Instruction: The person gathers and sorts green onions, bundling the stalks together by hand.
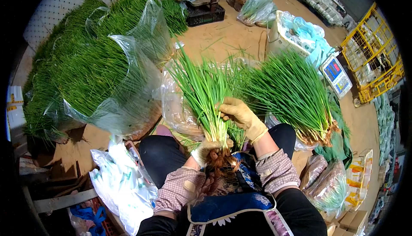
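An upright bunch of spring onions (pixel 206 94) stands over my lap, its green leaves fanned upward and its brown roots (pixel 221 158) hanging at the bottom. My left hand (pixel 206 149), in a pale work glove, is closed round the white stems just above the roots. On the bunch's right side, my gloved right hand (pixel 241 116) has its fingers bent and pinched against the stalks; exactly what lies between the fingertips is partly hidden. A large heap of spring onions (pixel 292 94) lies to the right of my hands, roots toward me.
Big clear bags of greens (pixel 98 68) fill the left side. A digital scale (pixel 336 75) and a white basket with bags (pixel 289 36) stand at right, near a yellow cage cart (pixel 373 51). White plastic bags (pixel 122 184) lie by my left leg. Farther back is a black crate (pixel 206 13).
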